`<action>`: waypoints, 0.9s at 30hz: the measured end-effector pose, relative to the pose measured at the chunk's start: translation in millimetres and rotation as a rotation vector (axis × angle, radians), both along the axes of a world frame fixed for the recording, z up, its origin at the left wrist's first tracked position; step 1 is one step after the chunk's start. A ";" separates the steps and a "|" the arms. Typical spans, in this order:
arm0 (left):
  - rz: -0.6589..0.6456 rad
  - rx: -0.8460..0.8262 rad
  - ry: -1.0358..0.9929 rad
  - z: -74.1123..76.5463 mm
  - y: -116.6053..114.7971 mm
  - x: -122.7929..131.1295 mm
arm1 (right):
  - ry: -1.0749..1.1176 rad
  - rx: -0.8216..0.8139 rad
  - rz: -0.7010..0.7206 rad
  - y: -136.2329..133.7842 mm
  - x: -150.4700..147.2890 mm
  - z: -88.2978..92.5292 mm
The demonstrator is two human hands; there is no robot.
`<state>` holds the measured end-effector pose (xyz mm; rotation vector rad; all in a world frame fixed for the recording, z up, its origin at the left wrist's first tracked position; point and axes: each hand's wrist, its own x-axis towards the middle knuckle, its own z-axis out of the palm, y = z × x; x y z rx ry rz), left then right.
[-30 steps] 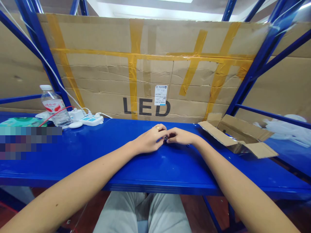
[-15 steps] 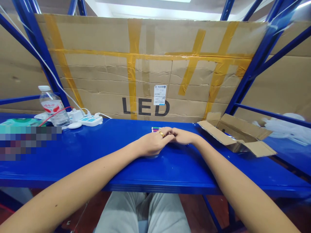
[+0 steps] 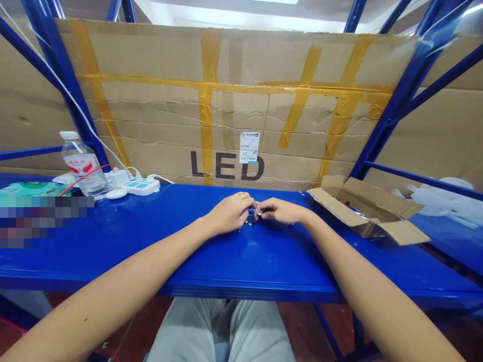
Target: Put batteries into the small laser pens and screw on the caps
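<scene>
The worktop (image 3: 132, 236) is blue, smooth and shiny. Behind its back edge stands a big brown cardboard wall (image 3: 151, 120), wrinkled, with strips of shiny yellow tape (image 3: 206, 105) and black letters that say LED. Blue posts lean up on both sides.

Near the back left corner are a clear plastic bottle (image 3: 86, 183) with a white cap and a white power strip (image 3: 145, 187). Toward the right end sits an open cardboard box (image 3: 396, 232) with its flaps out.

The two hands are close together, near the middle of the back edge. The right hand (image 3: 281, 211) pinches a small round thing (image 3: 259, 213) with a silvery end. The left hand (image 3: 231, 213) has bent fingers; I can't tell what it holds. Tiny shiny bits (image 3: 249, 223) lie on the worktop just beside it.
</scene>
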<state>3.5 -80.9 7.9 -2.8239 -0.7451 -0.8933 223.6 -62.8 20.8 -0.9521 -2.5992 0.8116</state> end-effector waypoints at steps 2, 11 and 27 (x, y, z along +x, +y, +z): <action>0.050 -0.088 0.046 -3.7 7.1 -4.4 | -0.001 0.001 -0.004 0.0 0.5 0.5; -0.020 -0.362 0.206 -6.6 17.4 -8.7 | -0.011 -0.025 -0.028 0.0 0.2 -1.5; 0.065 -0.144 -0.019 -6.8 13.8 -3.8 | 0.042 -0.050 -0.059 1.0 -1.6 -6.1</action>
